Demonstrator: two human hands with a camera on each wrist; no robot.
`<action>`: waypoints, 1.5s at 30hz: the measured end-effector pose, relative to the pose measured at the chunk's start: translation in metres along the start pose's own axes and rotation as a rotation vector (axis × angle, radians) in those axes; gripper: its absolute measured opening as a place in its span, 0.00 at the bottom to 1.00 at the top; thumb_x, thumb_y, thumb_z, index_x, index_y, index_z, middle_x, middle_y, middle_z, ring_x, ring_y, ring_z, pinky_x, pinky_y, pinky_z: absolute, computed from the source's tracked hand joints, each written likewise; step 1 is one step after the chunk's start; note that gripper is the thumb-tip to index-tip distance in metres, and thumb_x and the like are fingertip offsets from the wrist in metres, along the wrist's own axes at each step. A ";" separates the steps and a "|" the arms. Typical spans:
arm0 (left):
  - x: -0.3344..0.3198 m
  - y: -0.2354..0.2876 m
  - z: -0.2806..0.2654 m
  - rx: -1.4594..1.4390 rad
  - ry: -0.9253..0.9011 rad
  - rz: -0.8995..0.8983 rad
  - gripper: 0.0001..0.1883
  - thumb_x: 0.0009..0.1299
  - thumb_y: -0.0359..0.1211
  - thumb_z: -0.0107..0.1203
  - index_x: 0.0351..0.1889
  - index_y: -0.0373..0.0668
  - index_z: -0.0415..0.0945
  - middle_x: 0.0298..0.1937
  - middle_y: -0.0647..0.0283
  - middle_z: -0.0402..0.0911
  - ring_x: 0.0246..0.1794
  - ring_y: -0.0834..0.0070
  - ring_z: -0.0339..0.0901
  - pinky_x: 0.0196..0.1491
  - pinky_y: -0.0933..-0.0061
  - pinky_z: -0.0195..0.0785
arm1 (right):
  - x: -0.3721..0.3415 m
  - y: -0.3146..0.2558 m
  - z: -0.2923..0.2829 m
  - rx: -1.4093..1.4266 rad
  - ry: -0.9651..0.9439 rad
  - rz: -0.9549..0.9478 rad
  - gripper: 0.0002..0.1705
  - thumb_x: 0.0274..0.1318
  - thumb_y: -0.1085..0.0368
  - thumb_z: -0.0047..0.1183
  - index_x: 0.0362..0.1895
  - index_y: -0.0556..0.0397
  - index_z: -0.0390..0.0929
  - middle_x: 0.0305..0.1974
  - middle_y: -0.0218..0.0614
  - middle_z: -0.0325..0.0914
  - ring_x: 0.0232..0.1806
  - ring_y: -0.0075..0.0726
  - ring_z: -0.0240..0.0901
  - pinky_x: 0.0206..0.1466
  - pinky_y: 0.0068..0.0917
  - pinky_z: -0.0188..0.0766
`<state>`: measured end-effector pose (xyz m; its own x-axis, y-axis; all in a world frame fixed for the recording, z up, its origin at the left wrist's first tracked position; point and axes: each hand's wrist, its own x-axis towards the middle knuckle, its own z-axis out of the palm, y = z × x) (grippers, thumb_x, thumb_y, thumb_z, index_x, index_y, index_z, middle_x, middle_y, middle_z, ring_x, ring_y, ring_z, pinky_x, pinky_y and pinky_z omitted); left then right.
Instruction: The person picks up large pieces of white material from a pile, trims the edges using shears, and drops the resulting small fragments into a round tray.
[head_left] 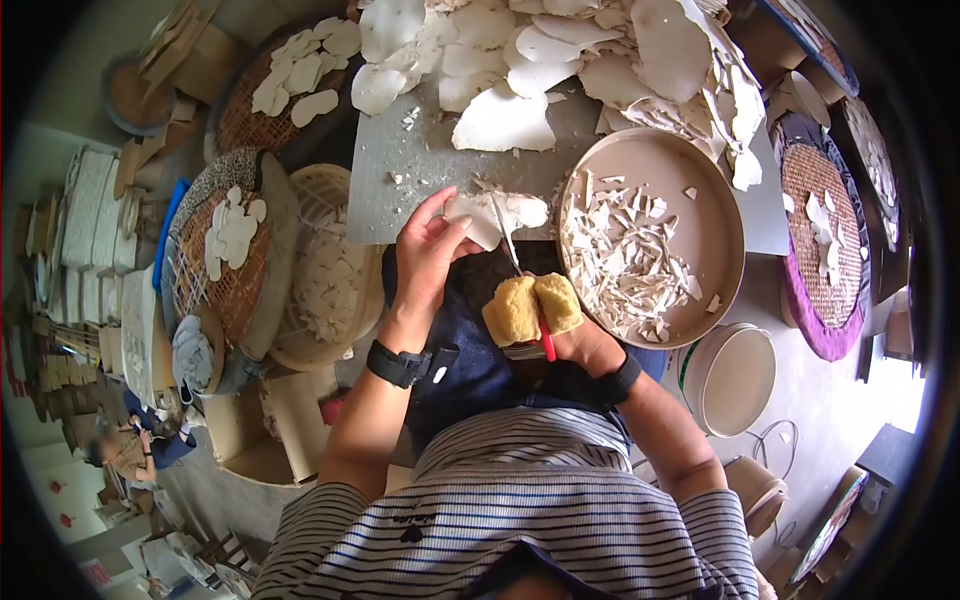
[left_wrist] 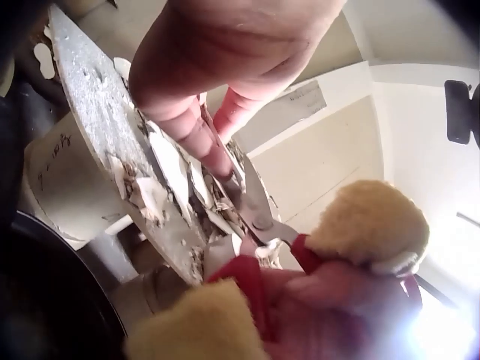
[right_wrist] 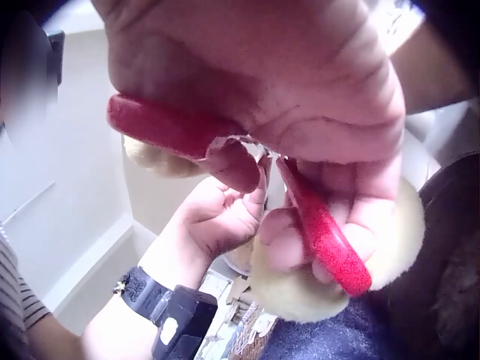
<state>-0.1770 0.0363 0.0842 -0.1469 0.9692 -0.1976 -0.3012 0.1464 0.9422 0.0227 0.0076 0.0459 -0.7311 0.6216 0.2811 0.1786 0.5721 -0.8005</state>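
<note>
My left hand pinches a thin, flat, pale slice between thumb and fingers, just off the front edge of the grey table. In my right hand is a pair of scissors with red handles. Yellow spongy padding wraps the handles. One blade crosses over the slice in the head view, close to the left fingers. In the left wrist view the scissors' blades point up toward the left fingertips.
A round tray with many pale trimmings stands right of the hands. Large pale slices pile up on the grey table. A white bucket is at the lower right. Woven baskets with slices stand left. Another person sits far left.
</note>
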 end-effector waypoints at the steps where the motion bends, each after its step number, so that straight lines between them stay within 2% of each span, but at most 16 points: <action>1: 0.001 0.003 0.000 0.012 -0.002 0.008 0.24 0.65 0.24 0.52 0.60 0.36 0.63 0.42 0.56 0.79 0.38 0.73 0.79 0.38 0.73 0.76 | -0.001 0.005 0.005 -0.043 -0.007 -0.016 0.18 0.51 0.62 0.53 0.47 0.51 0.74 0.46 0.39 0.75 0.50 0.41 0.70 0.58 0.34 0.63; 4: 0.010 0.007 -0.004 -0.036 -0.034 0.006 0.24 0.65 0.24 0.52 0.60 0.36 0.63 0.41 0.57 0.79 0.36 0.74 0.79 0.38 0.74 0.76 | -0.006 0.029 0.029 0.171 0.013 0.191 0.17 0.57 0.60 0.48 0.49 0.50 0.72 0.47 0.38 0.75 0.50 0.39 0.70 0.59 0.32 0.62; 8: 0.018 0.003 -0.002 -0.066 0.061 0.062 0.24 0.64 0.24 0.53 0.60 0.36 0.64 0.39 0.59 0.79 0.33 0.76 0.78 0.36 0.76 0.76 | 0.015 -0.018 -0.007 0.552 -0.038 0.229 0.16 0.63 0.60 0.40 0.52 0.49 0.69 0.48 0.36 0.74 0.51 0.37 0.70 0.60 0.31 0.62; 12: 0.025 0.000 -0.003 -0.001 0.007 0.059 0.22 0.63 0.24 0.54 0.57 0.36 0.68 0.35 0.62 0.79 0.30 0.81 0.77 0.32 0.80 0.74 | 0.019 -0.004 -0.012 0.228 -0.056 0.013 0.15 0.65 0.61 0.37 0.52 0.49 0.69 0.47 0.37 0.74 0.52 0.38 0.69 0.60 0.31 0.62; 15: 0.025 0.004 0.003 0.056 -0.002 0.068 0.20 0.63 0.23 0.54 0.55 0.37 0.70 0.33 0.65 0.79 0.29 0.84 0.75 0.31 0.82 0.72 | 0.024 0.006 -0.018 -0.108 -0.022 -0.115 0.16 0.59 0.62 0.43 0.51 0.50 0.71 0.46 0.41 0.74 0.51 0.44 0.69 0.58 0.35 0.62; 18: 0.033 0.004 0.003 0.041 0.002 0.067 0.20 0.63 0.23 0.54 0.56 0.36 0.71 0.31 0.67 0.78 0.27 0.86 0.73 0.30 0.84 0.69 | 0.035 0.010 -0.009 0.251 0.035 0.167 0.17 0.55 0.64 0.48 0.50 0.52 0.72 0.46 0.43 0.74 0.51 0.45 0.69 0.56 0.36 0.63; 22: 0.049 0.000 -0.001 0.060 -0.013 0.033 0.21 0.63 0.25 0.55 0.56 0.36 0.71 0.31 0.68 0.78 0.27 0.87 0.72 0.30 0.85 0.67 | 0.040 0.014 -0.010 0.187 -0.010 0.273 0.24 0.51 0.65 0.59 0.53 0.52 0.69 0.50 0.35 0.73 0.51 0.34 0.71 0.55 0.30 0.67; 23: 0.051 -0.001 -0.002 0.067 -0.015 0.026 0.21 0.63 0.25 0.55 0.56 0.36 0.71 0.31 0.68 0.78 0.27 0.87 0.72 0.30 0.85 0.67 | 0.039 0.015 -0.005 0.564 0.062 0.424 0.22 0.53 0.66 0.57 0.53 0.52 0.69 0.48 0.36 0.74 0.50 0.32 0.72 0.56 0.29 0.67; 25: 0.053 -0.002 -0.002 0.076 -0.026 0.001 0.21 0.63 0.25 0.55 0.57 0.37 0.70 0.31 0.68 0.78 0.27 0.87 0.72 0.30 0.85 0.67 | 0.034 0.030 0.010 0.931 0.178 0.492 0.21 0.53 0.67 0.57 0.53 0.52 0.70 0.48 0.37 0.74 0.49 0.31 0.72 0.56 0.29 0.68; 27: 0.053 0.000 -0.001 0.043 -0.037 -0.022 0.20 0.64 0.25 0.55 0.55 0.36 0.71 0.31 0.68 0.78 0.27 0.87 0.72 0.30 0.85 0.67 | 0.028 0.040 0.012 0.916 0.155 0.505 0.22 0.52 0.67 0.57 0.52 0.52 0.70 0.48 0.37 0.74 0.49 0.31 0.72 0.55 0.29 0.68; 29: 0.052 0.000 -0.004 0.066 -0.045 -0.032 0.18 0.64 0.26 0.54 0.54 0.36 0.71 0.33 0.66 0.78 0.31 0.85 0.73 0.33 0.82 0.69 | 0.038 0.010 -0.018 0.522 0.000 0.466 0.23 0.50 0.66 0.59 0.52 0.51 0.71 0.47 0.38 0.74 0.48 0.32 0.72 0.54 0.30 0.68; 31: 0.052 0.000 -0.009 0.142 -0.057 -0.023 0.17 0.66 0.28 0.53 0.53 0.37 0.70 0.37 0.63 0.79 0.38 0.80 0.76 0.39 0.78 0.72 | 0.041 0.004 -0.023 0.305 -0.033 0.377 0.22 0.50 0.65 0.57 0.51 0.50 0.72 0.48 0.39 0.74 0.49 0.37 0.71 0.55 0.32 0.66; 34: 0.047 0.008 -0.010 0.356 -0.189 0.073 0.14 0.66 0.28 0.54 0.49 0.37 0.70 0.36 0.63 0.79 0.35 0.79 0.77 0.37 0.78 0.72 | 0.035 0.004 -0.014 0.276 0.037 0.268 0.19 0.52 0.64 0.51 0.51 0.49 0.74 0.49 0.39 0.74 0.53 0.45 0.68 0.58 0.37 0.62; 37: 0.039 0.021 -0.006 0.191 -0.188 -0.050 0.13 0.66 0.28 0.53 0.47 0.36 0.69 0.35 0.62 0.78 0.31 0.77 0.77 0.34 0.77 0.73 | 0.038 0.001 -0.015 0.329 0.018 0.277 0.20 0.51 0.65 0.50 0.51 0.49 0.73 0.50 0.39 0.74 0.55 0.45 0.67 0.60 0.36 0.60; 41: 0.029 0.010 0.000 0.002 0.008 0.056 0.09 0.67 0.28 0.51 0.44 0.35 0.70 0.33 0.58 0.79 0.28 0.72 0.79 0.31 0.77 0.74 | 0.033 -0.002 -0.005 0.375 0.061 0.204 0.21 0.49 0.64 0.52 0.51 0.49 0.73 0.50 0.39 0.74 0.55 0.44 0.67 0.61 0.36 0.60; 45: 0.032 0.007 -0.010 0.016 -0.019 0.025 0.08 0.66 0.27 0.52 0.40 0.33 0.70 0.33 0.54 0.80 0.25 0.70 0.80 0.29 0.76 0.76 | 0.020 0.008 0.010 0.290 0.028 0.193 0.23 0.45 0.63 0.55 0.50 0.50 0.73 0.48 0.37 0.74 0.54 0.42 0.68 0.61 0.37 0.60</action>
<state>-0.1928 0.0664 0.0817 -0.1361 0.9762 -0.1691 -0.2824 0.1254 0.9511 0.0026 0.0194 0.0395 -0.6830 0.7203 0.1212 0.1146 0.2695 -0.9562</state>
